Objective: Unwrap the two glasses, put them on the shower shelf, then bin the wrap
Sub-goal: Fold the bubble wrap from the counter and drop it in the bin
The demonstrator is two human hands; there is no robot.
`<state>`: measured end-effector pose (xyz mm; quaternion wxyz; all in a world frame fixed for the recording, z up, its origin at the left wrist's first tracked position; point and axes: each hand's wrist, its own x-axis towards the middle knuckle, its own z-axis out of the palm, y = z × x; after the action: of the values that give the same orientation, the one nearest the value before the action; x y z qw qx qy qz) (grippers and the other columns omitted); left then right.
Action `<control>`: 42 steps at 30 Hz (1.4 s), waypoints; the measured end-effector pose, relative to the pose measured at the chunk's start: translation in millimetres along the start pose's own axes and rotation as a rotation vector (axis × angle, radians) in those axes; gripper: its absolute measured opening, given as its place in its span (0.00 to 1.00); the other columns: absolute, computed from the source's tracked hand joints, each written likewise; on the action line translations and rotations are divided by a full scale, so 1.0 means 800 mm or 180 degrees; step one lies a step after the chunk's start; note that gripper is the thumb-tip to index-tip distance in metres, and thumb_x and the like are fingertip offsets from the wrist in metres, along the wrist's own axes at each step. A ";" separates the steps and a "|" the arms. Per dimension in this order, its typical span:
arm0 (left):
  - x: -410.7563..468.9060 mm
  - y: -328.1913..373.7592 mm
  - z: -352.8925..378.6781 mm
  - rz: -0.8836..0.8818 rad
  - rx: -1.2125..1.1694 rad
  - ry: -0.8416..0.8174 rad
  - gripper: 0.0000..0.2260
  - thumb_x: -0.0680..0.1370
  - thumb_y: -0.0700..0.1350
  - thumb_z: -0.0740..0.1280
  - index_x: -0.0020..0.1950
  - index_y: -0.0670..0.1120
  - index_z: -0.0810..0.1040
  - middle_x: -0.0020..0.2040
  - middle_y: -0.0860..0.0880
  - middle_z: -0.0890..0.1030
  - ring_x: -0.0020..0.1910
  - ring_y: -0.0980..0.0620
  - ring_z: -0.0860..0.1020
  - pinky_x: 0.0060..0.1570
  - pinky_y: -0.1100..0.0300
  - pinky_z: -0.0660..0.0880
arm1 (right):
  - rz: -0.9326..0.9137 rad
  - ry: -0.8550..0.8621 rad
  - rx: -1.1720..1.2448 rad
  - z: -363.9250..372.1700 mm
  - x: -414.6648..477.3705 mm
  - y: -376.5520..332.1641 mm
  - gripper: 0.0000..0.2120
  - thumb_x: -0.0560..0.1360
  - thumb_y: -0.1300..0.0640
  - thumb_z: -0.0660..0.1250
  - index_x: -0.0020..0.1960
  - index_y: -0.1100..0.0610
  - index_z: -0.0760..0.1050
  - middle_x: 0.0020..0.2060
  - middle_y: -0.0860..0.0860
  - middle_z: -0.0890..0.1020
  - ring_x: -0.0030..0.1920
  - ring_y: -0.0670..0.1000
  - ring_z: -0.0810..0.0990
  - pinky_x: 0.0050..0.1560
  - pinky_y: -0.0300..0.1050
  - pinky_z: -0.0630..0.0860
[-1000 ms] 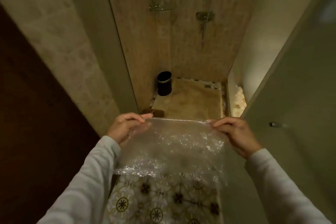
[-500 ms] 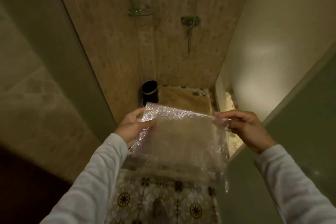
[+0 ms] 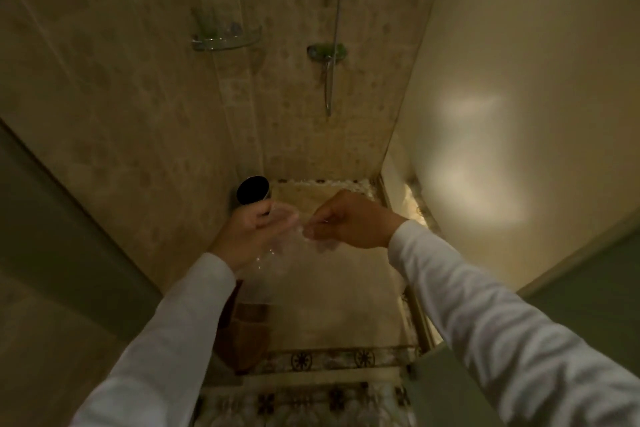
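Where the wrap sits: crumpled clear bubble wrap [image 3: 294,241] at frame centre, bunched between both hands, with a tail hanging below the left one.
Left hand [image 3: 249,230]: I see its fingers curled round the wrap's left part.
Right hand [image 3: 349,222]: clenched, pinching the wrap's right edge.
Bin: round black bin [image 3: 252,189] on the shower floor, just above the left hand in frame, its mouth open.
Shelf: curved glass corner shower shelf [image 3: 227,40] at upper left, with blurred pale shapes on it; I cannot tell what they are.
Tap: chrome mixer tap [image 3: 327,51], right of the shelf.
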<state>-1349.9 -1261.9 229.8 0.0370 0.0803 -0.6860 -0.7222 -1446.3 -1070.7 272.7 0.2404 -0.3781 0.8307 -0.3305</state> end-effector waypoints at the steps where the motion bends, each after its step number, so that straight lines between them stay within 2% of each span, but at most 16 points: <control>1: 0.014 0.001 -0.001 0.0078 -0.0004 0.0147 0.06 0.74 0.45 0.75 0.49 0.46 0.86 0.44 0.43 0.87 0.40 0.48 0.85 0.36 0.57 0.81 | 0.0050 -0.0006 0.0063 -0.002 0.008 0.006 0.10 0.77 0.49 0.73 0.50 0.55 0.87 0.44 0.53 0.89 0.47 0.54 0.87 0.55 0.57 0.82; 4: 0.050 -0.003 -0.019 0.0145 -0.0027 0.0494 0.03 0.76 0.42 0.73 0.45 0.43 0.86 0.41 0.40 0.86 0.37 0.48 0.84 0.37 0.59 0.81 | 0.0230 0.0001 0.0461 -0.027 0.014 0.039 0.12 0.76 0.46 0.72 0.52 0.52 0.87 0.45 0.50 0.89 0.48 0.52 0.88 0.57 0.54 0.82; 7: 0.073 -0.013 -0.052 0.0042 -0.0191 0.0754 0.03 0.76 0.43 0.73 0.46 0.45 0.87 0.42 0.41 0.87 0.38 0.50 0.85 0.37 0.60 0.81 | 0.0147 0.0269 0.0685 -0.067 -0.005 0.096 0.12 0.76 0.47 0.72 0.52 0.55 0.87 0.46 0.51 0.89 0.47 0.46 0.86 0.52 0.43 0.80; 11: 0.112 -0.029 -0.061 -0.0034 -0.0231 0.0886 0.03 0.76 0.44 0.73 0.46 0.47 0.87 0.43 0.42 0.87 0.40 0.52 0.86 0.36 0.63 0.80 | 0.0470 0.0546 0.1479 -0.086 0.002 0.161 0.06 0.78 0.59 0.71 0.50 0.57 0.87 0.43 0.52 0.89 0.41 0.50 0.86 0.43 0.40 0.83; 13: 0.139 -0.033 -0.054 -0.0079 -0.0308 0.0972 0.03 0.76 0.44 0.73 0.46 0.46 0.86 0.43 0.42 0.87 0.38 0.52 0.85 0.34 0.63 0.79 | 0.0520 0.0819 0.1535 -0.087 0.027 0.175 0.09 0.79 0.56 0.71 0.50 0.61 0.85 0.38 0.48 0.87 0.37 0.49 0.83 0.40 0.38 0.81; 16: 0.186 -0.037 -0.052 -0.0157 -0.0586 0.1212 0.03 0.76 0.45 0.73 0.45 0.47 0.87 0.43 0.42 0.87 0.35 0.52 0.85 0.31 0.61 0.80 | 0.0483 0.1033 0.1716 -0.095 0.069 0.188 0.13 0.79 0.48 0.70 0.40 0.54 0.85 0.29 0.44 0.80 0.31 0.43 0.77 0.41 0.40 0.79; 18: 0.223 -0.041 -0.053 -0.0220 -0.0766 0.1317 0.03 0.75 0.47 0.74 0.44 0.48 0.87 0.45 0.42 0.87 0.37 0.50 0.86 0.33 0.61 0.80 | 0.0378 0.0993 0.1841 -0.109 0.099 0.209 0.18 0.79 0.50 0.70 0.30 0.51 0.78 0.26 0.43 0.76 0.30 0.42 0.75 0.40 0.40 0.79; 19: 0.242 -0.044 -0.052 -0.0243 -0.0798 0.1334 0.04 0.74 0.49 0.74 0.44 0.50 0.87 0.45 0.43 0.87 0.38 0.50 0.86 0.34 0.61 0.81 | 0.0374 0.1051 0.1928 -0.119 0.116 0.220 0.19 0.79 0.52 0.70 0.30 0.52 0.78 0.27 0.43 0.75 0.30 0.43 0.74 0.39 0.40 0.78; 22: 0.302 -0.054 -0.040 -0.0459 -0.0417 0.1095 0.09 0.71 0.58 0.74 0.47 0.55 0.86 0.47 0.49 0.88 0.45 0.53 0.86 0.43 0.58 0.79 | 0.0390 0.1506 0.2192 -0.163 0.169 0.258 0.14 0.79 0.56 0.69 0.40 0.64 0.82 0.29 0.49 0.77 0.31 0.46 0.76 0.38 0.44 0.77; 24: 0.355 -0.060 -0.020 -0.0612 -0.0044 0.0734 0.14 0.69 0.58 0.76 0.49 0.51 0.86 0.50 0.47 0.87 0.49 0.53 0.85 0.47 0.56 0.76 | 0.0448 0.1670 0.2217 -0.204 0.205 0.293 0.15 0.80 0.54 0.69 0.41 0.65 0.81 0.28 0.50 0.79 0.30 0.47 0.78 0.36 0.44 0.77; 28: 0.476 -0.046 0.029 -0.0807 -0.0307 0.0860 0.12 0.69 0.49 0.75 0.46 0.42 0.84 0.51 0.40 0.86 0.44 0.44 0.86 0.32 0.57 0.80 | 0.0691 0.1021 0.2777 -0.285 0.247 0.363 0.08 0.80 0.57 0.69 0.48 0.60 0.84 0.36 0.51 0.86 0.36 0.48 0.84 0.37 0.39 0.80; 31: 0.559 -0.031 0.060 -0.0868 -0.0438 0.0689 0.17 0.69 0.49 0.75 0.53 0.41 0.83 0.53 0.40 0.86 0.45 0.42 0.86 0.37 0.53 0.81 | 0.0581 0.1014 0.2664 -0.341 0.274 0.415 0.15 0.76 0.54 0.71 0.45 0.68 0.79 0.33 0.56 0.78 0.34 0.53 0.76 0.36 0.43 0.75; 33: 0.602 -0.023 0.076 -0.0945 -0.0557 0.0426 0.20 0.68 0.46 0.76 0.58 0.44 0.81 0.56 0.40 0.85 0.47 0.39 0.84 0.41 0.50 0.82 | 0.0452 0.1257 0.2590 -0.378 0.291 0.441 0.16 0.75 0.52 0.71 0.40 0.66 0.78 0.34 0.59 0.73 0.35 0.55 0.70 0.37 0.48 0.70; 37: 0.660 -0.012 0.099 -0.0801 -0.0609 0.0399 0.17 0.70 0.39 0.73 0.58 0.40 0.80 0.54 0.38 0.85 0.42 0.45 0.86 0.33 0.57 0.81 | 0.0594 0.1059 0.3429 -0.433 0.314 0.472 0.14 0.67 0.56 0.76 0.50 0.62 0.84 0.44 0.58 0.85 0.45 0.56 0.84 0.45 0.46 0.82; 40: 0.691 -0.007 0.105 -0.0819 -0.0741 0.0350 0.16 0.72 0.38 0.71 0.58 0.36 0.76 0.53 0.38 0.85 0.41 0.44 0.86 0.33 0.55 0.82 | 0.0717 0.1035 0.3395 -0.462 0.331 0.487 0.18 0.67 0.60 0.75 0.56 0.64 0.82 0.47 0.61 0.79 0.45 0.57 0.77 0.41 0.44 0.78; 42: 0.710 -0.007 0.104 -0.0816 -0.0796 0.0289 0.11 0.73 0.38 0.70 0.55 0.37 0.79 0.53 0.36 0.85 0.40 0.44 0.86 0.34 0.54 0.82 | 0.0591 0.1123 0.3275 -0.480 0.347 0.496 0.12 0.70 0.66 0.72 0.54 0.63 0.84 0.47 0.60 0.84 0.44 0.56 0.81 0.39 0.42 0.80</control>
<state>-1922.2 -1272.6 191.3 -0.0148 0.1944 -0.5726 -0.7963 -2047.6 -951.3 197.0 0.2795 -0.0758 0.6196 -0.7296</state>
